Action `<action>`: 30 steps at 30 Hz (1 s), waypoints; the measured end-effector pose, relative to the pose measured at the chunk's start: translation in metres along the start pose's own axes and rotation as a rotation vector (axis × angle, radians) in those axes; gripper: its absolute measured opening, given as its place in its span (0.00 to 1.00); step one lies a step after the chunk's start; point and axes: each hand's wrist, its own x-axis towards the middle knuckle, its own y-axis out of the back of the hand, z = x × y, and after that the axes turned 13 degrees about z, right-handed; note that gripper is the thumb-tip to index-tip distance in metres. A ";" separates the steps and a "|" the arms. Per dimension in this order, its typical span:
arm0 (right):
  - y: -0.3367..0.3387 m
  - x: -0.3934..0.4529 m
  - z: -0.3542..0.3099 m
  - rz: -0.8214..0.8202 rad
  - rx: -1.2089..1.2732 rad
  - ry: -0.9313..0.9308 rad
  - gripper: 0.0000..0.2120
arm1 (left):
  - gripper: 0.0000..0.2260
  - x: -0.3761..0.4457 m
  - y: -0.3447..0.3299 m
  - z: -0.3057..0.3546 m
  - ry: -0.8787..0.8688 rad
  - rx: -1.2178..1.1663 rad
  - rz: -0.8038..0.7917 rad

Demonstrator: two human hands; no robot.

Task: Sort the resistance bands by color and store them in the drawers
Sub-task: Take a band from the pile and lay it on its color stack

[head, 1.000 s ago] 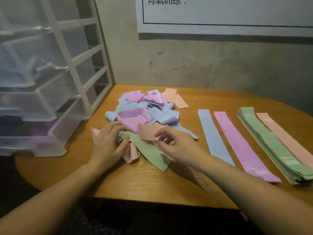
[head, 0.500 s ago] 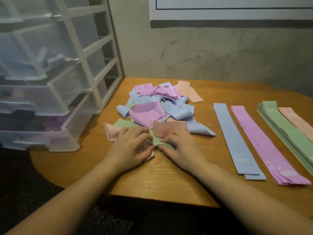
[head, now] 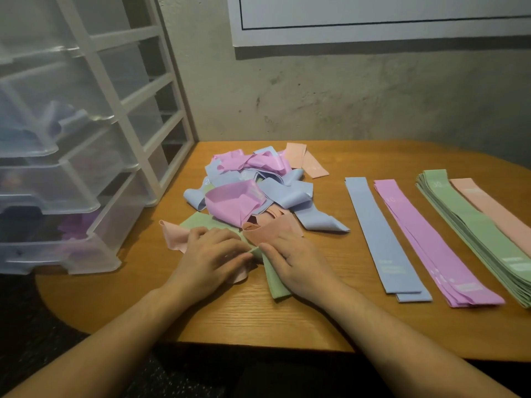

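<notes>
- Left hand [head: 207, 258] and right hand [head: 296, 261]: fingers curled, pinching a green band [head: 271, 278] at the tabletop's [head: 258, 320] 6 o'clock edge.
- Tangled pile [head: 258, 193] just beyond at 12 o'clock.
- Sorted stacks [head: 448, 234] at 3 o'clock; drawers [head: 57, 173] at 9.

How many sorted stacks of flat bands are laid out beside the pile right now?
4, side by side right of the tangled pile: blue stack, purple stack, green stack, peach stack partly cut off at the frame edge.

Rounded light-brown wooden table [head: 258, 320] abuts rough grey concrete wall [head: 330, 99]. White framed board with thin black border line [head: 373, 27] mounted on wall above.
</notes>
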 end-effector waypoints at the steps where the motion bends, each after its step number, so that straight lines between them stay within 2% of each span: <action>1: 0.000 -0.001 0.000 0.022 0.016 -0.001 0.15 | 0.12 0.000 0.000 0.002 -0.019 -0.015 -0.007; 4: 0.003 -0.001 -0.002 0.032 0.056 -0.027 0.14 | 0.14 0.003 0.002 0.009 -0.049 -0.095 -0.032; 9: 0.005 -0.001 -0.003 0.077 0.213 -0.122 0.16 | 0.14 0.014 0.014 0.025 0.048 -0.185 -0.094; 12: 0.011 -0.001 -0.002 0.123 0.418 -0.261 0.18 | 0.14 0.024 0.020 0.040 0.106 -0.174 -0.205; 15: 0.018 0.002 -0.004 0.175 0.588 -0.423 0.20 | 0.08 0.037 0.019 0.060 0.115 -0.091 -0.309; 18: 0.021 0.004 -0.001 0.256 0.696 -0.531 0.16 | 0.22 0.046 0.016 0.075 -0.009 -0.074 -0.287; 19: 0.022 0.004 0.000 0.268 0.715 -0.559 0.15 | 0.22 0.047 0.013 0.078 -0.101 -0.079 -0.241; 21: 0.023 0.004 0.002 0.271 0.716 -0.591 0.15 | 0.16 0.049 0.007 0.083 -0.246 -0.116 -0.160; 23: 0.023 0.004 0.003 0.287 0.681 -0.604 0.15 | 0.12 0.052 0.000 0.087 -0.257 -0.157 -0.136; 26: 0.027 0.005 0.005 0.322 0.763 -0.666 0.17 | 0.13 0.054 -0.006 0.095 -0.111 -0.272 -0.092; 30: 0.035 0.003 0.003 0.306 0.912 -0.789 0.23 | 0.06 0.064 -0.005 0.107 0.295 -0.476 -0.038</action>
